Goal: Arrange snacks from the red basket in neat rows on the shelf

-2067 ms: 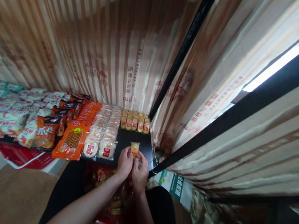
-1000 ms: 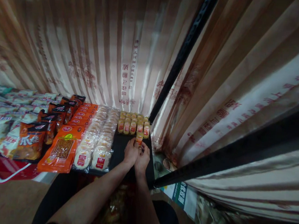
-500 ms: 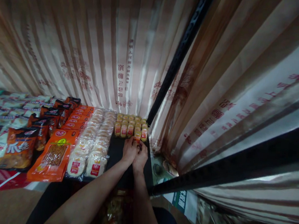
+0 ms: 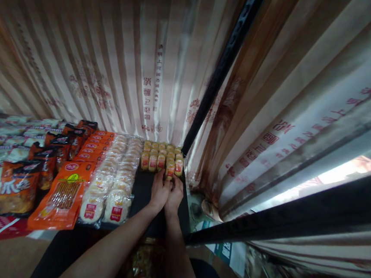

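My left hand [image 4: 160, 192] and my right hand [image 4: 174, 192] meet at the front of a block of small yellow packets with red labels [image 4: 152, 162]. Between their fingertips both hands hold one such packet [image 4: 169, 171], its label facing me. It sits slightly forward of the packets beside it. The fingers are closed around its lower end, and some are hidden behind the hands. What is inside the packet I cannot make out. Beneath my wrists lies the black shelf top [image 4: 141, 195].
To the left stand rows of clear-wrapped round white cakes [image 4: 116, 206], orange snack packs [image 4: 67, 189] and darker orange bags [image 4: 19, 187]. A slanted black post [image 4: 222, 68] rises at the back right corner, and a black rail [image 4: 283, 208] runs along the right. Pleated printed curtains [image 4: 124, 56] hang behind.
Both hands have stayed at nearly the same spot. The held packet shows more of its front below the fingertips' line. My view has shifted slightly, and a brighter gap shows by the right curtain.
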A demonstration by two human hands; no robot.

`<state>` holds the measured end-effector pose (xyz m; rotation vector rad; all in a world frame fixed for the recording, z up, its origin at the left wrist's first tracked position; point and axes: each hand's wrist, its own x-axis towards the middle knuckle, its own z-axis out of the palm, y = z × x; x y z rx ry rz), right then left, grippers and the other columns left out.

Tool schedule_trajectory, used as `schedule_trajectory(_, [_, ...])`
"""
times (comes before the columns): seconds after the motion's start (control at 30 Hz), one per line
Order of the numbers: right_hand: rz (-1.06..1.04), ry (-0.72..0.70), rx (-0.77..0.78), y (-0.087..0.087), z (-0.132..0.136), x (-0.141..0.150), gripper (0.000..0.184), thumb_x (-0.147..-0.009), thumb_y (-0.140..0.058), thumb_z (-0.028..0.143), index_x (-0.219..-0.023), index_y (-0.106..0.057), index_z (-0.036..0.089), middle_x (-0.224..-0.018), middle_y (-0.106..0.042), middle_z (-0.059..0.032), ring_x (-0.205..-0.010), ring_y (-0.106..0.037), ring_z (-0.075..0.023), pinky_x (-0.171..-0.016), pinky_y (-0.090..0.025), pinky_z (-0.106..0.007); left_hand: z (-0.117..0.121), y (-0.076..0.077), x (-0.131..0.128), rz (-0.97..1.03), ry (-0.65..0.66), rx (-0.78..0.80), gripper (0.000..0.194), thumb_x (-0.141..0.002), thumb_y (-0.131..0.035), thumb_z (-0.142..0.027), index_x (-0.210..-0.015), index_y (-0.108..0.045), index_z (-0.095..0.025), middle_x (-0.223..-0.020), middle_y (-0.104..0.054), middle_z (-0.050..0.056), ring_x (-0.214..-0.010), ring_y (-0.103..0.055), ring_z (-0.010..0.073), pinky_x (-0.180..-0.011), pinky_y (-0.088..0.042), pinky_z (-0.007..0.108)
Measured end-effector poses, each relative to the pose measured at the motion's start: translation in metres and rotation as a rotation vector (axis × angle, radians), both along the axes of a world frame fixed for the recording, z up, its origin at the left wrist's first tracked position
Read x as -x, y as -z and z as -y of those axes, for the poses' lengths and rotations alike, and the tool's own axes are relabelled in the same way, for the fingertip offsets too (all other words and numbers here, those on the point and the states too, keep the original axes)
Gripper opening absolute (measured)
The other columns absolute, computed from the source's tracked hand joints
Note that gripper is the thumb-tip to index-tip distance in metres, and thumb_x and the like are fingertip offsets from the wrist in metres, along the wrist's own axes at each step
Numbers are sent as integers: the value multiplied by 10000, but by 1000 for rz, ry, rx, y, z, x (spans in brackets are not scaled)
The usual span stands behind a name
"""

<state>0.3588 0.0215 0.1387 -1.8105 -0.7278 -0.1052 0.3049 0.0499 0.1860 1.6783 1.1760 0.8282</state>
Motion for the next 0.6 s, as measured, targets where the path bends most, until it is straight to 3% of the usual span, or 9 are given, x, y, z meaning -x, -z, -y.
schedule_trajectory(0.13, [31,-19,-7,4,2,-1,367,-781,-385,209,-1050,-628,151,-1026,-630,-127,-964,-584,-207,-892,-471,-379,9,5,5,32,10,-96,392,-819,-406,-207,-1176,-559,-148,-1237,-550,112,-1173,-497,185,-1072,-353,337])
schedule_trajectory(0.6, [21,-47,71,8,0,0,390,-804,-404,241,-1120,-613,147,-1129,-603,-147,-1044,-559,-222,-915,-461,-387,4,17,6,24,96,-11,409,-868,-376,-254,-1228,-554,-181,-1232,-500,90,-1175,-476,164,-1066,-357,289])
